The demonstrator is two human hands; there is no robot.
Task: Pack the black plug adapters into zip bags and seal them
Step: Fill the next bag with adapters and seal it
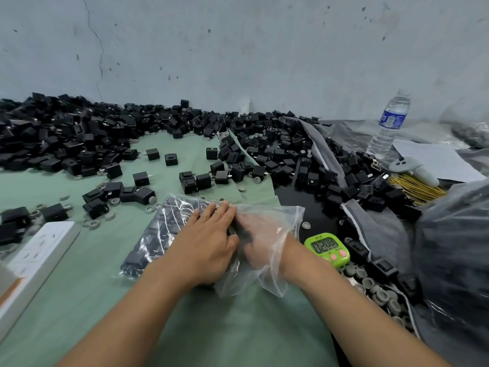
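Note:
A clear zip bag lies on the green cloth in front of me, its left part packed with rows of black plug adapters. My left hand rests flat on top of the bag, pressing it down. My right hand is inside the bag's open mouth up to the wrist, fingers closed around a black adapter. A large heap of loose black adapters stretches along the wall, with scattered ones nearer the bag.
A green timer sits right of the bag. Grey rings lie beside it. A water bottle, gold twist ties and paper are at the right. A white power strip lies at the left. A filled plastic sack stands at far right.

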